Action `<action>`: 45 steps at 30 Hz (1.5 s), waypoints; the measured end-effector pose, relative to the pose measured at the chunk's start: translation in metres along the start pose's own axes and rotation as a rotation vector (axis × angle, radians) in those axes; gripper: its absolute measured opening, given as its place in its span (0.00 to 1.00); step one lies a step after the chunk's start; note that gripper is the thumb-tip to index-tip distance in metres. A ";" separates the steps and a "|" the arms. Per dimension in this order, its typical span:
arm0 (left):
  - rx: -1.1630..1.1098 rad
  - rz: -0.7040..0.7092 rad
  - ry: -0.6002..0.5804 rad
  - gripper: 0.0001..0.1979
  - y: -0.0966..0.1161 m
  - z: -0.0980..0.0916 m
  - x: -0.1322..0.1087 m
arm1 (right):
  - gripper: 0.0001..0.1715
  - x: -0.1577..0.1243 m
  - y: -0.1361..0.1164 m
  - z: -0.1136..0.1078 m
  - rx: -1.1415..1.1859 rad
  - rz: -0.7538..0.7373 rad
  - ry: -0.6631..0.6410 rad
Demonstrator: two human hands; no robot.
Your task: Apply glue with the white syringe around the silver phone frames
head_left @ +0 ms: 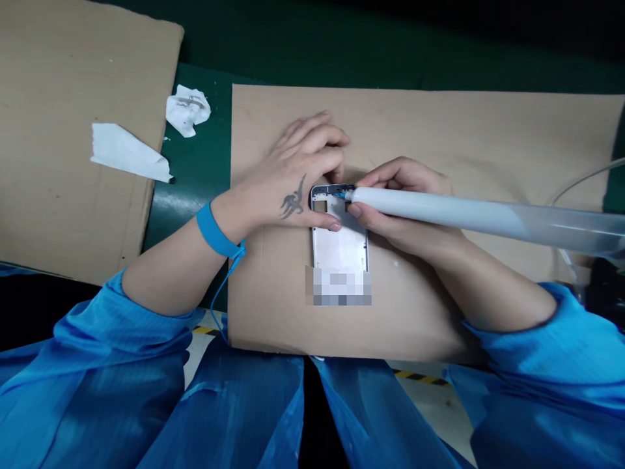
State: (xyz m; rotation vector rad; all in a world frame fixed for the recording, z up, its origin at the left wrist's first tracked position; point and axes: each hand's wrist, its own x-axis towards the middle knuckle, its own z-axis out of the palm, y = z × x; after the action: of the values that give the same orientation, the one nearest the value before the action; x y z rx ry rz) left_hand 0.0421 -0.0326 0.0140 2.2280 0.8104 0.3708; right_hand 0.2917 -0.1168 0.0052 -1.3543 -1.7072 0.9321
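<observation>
A silver phone frame (340, 247) lies flat on the cardboard, its top end away from me and its lower end blurred by pixel blocks. My left hand (305, 163) grips its upper left side, thumb across the face and fingers curled beyond the top edge. In my right hand (405, 195) is a long white dispensing syringe (439, 207), pinched near its front end. Its thin blue tip (340, 195) is at the frame's top edge; whether it touches cannot be made out. The syringe's rear runs out past the right picture edge.
The cardboard sheet (273, 280) covers a green table (205, 163). Another cardboard sheet (58, 78) lies at left, with a white paper strip (129, 152) over its edge and a crumpled tissue (188, 111) beside it. A blue wrist strap (217, 233) trails a cord; a clear tube (581, 179) curves at right.
</observation>
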 end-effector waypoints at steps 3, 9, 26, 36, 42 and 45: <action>0.017 0.093 0.044 0.35 -0.010 0.004 -0.001 | 0.24 0.001 -0.001 0.001 0.066 -0.029 0.014; 0.086 0.172 0.048 0.38 -0.016 0.006 -0.003 | 0.24 0.003 -0.001 0.000 0.069 -0.007 -0.015; 0.040 0.123 0.028 0.38 -0.014 0.003 -0.003 | 0.23 0.003 -0.001 -0.002 0.038 -0.003 0.008; 0.046 0.124 0.045 0.39 -0.014 0.004 -0.004 | 0.18 0.002 0.000 -0.002 -0.007 0.011 0.024; 0.046 0.130 0.054 0.39 -0.013 0.004 -0.005 | 0.19 0.003 -0.001 -0.002 -0.028 0.037 0.032; 0.040 0.125 0.043 0.39 -0.012 0.003 -0.004 | 0.18 0.004 -0.003 -0.001 -0.005 0.041 0.038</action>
State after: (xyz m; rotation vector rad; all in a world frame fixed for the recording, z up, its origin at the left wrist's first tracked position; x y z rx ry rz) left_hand 0.0348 -0.0303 0.0030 2.3211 0.7087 0.4680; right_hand 0.2911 -0.1136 0.0088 -1.4063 -1.6595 0.9205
